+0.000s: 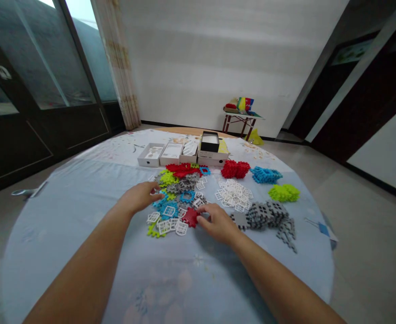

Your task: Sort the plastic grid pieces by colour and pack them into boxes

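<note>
A mixed heap of flat plastic building pieces [179,198] in red, blue, green, grey and white lies on the round table [83,216]. My left hand [140,196] rests on the heap's left edge, fingers curled over some pieces. My right hand [218,222] pinches a red piece [190,217] at the heap's near right side. Sorted piles sit to the right: red [235,168], blue [265,174], green [284,192], white [234,194] and grey [268,216].
Several small white boxes [171,154] and a black-topped box [210,142] stand in a row at the table's far side. A small table with colourful things [241,112] stands by the back wall. Glass doors are at the left.
</note>
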### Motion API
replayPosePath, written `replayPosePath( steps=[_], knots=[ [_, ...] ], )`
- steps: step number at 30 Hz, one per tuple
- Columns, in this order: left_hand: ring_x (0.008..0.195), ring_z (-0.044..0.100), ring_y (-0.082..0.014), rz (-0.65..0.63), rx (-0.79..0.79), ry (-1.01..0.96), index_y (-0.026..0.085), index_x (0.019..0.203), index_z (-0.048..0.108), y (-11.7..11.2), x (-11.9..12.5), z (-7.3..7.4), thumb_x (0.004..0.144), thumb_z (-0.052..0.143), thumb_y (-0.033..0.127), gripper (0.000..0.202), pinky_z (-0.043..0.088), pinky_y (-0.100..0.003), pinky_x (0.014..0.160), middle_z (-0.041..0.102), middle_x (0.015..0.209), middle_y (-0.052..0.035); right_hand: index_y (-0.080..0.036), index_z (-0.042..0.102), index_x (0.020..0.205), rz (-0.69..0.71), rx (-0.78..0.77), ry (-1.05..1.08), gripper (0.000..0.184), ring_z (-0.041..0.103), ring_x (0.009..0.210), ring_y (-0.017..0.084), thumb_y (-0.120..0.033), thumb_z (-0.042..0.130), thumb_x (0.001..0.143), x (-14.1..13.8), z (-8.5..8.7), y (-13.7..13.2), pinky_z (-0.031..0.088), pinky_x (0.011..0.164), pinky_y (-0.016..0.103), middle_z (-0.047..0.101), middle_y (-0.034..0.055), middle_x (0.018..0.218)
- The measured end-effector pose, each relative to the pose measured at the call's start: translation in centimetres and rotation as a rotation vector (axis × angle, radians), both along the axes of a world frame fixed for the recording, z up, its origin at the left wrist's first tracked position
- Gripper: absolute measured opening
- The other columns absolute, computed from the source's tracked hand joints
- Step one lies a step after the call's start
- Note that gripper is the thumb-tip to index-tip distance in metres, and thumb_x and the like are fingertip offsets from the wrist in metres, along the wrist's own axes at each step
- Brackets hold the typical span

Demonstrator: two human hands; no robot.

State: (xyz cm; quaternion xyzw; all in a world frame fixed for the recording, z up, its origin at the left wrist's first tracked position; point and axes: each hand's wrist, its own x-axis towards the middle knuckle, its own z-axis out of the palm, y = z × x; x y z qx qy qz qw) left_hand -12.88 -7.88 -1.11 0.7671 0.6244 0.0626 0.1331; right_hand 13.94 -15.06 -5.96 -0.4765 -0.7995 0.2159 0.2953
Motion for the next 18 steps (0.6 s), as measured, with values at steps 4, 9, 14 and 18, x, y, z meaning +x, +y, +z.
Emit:
replayPosePath(
  steps=[4,9,14,18],
  knots=[
    [0.091,0.063,-0.0254,0.036,-0.062,0.062,0.015,0.112,0.061,0.7,-0.6,-0.7,0.070,0.045,0.058,0.062,0.045,-0.031,0.074,0.068,0.104,-0.0122,-0.017,0.066,0.096,0.024,-0.013,-0.042,0.019,0.057,0.093,0.020,-0.021,0.056,0.080,0.2,-0.1,-0.3,0.042,0.087,0.033,0.066,0.0066,0.095],
    [0.093,0.063,-0.0287,0.031,-0.132,0.075,0.013,0.112,0.063,1.2,-0.7,-1.1,0.062,0.049,0.061,0.070,0.046,-0.034,0.078,0.069,0.104,-0.0150,-0.019,0.064,0.099,0.068,0.024,-0.028,0.021,0.054,0.101,0.018,-0.019,0.057,0.079,0.6,-0.8,-0.8,0.039,0.093,0.033,0.064,0.0064,0.103],
    [0.090,0.065,-0.0295,0.007,-0.122,0.044,0.017,0.105,0.066,1.8,-1.1,-2.1,0.057,0.055,0.057,0.064,0.048,-0.034,0.077,0.071,0.099,-0.0142,-0.018,0.063,0.102,0.053,0.045,0.006,0.024,0.050,0.107,0.018,-0.021,0.059,0.078,0.7,-1.8,-1.0,0.039,0.095,0.033,0.059,0.0080,0.111],
    [0.087,0.066,-0.0298,0.000,-0.084,0.036,0.017,0.099,0.068,2.1,-1.1,-2.4,0.056,0.057,0.055,0.057,0.048,-0.035,0.076,0.071,0.095,-0.0140,-0.020,0.063,0.101,0.062,0.045,0.034,0.024,0.050,0.108,0.019,-0.020,0.060,0.078,0.9,-2.0,-1.0,0.039,0.096,0.034,0.059,0.0069,0.112]
  ],
)
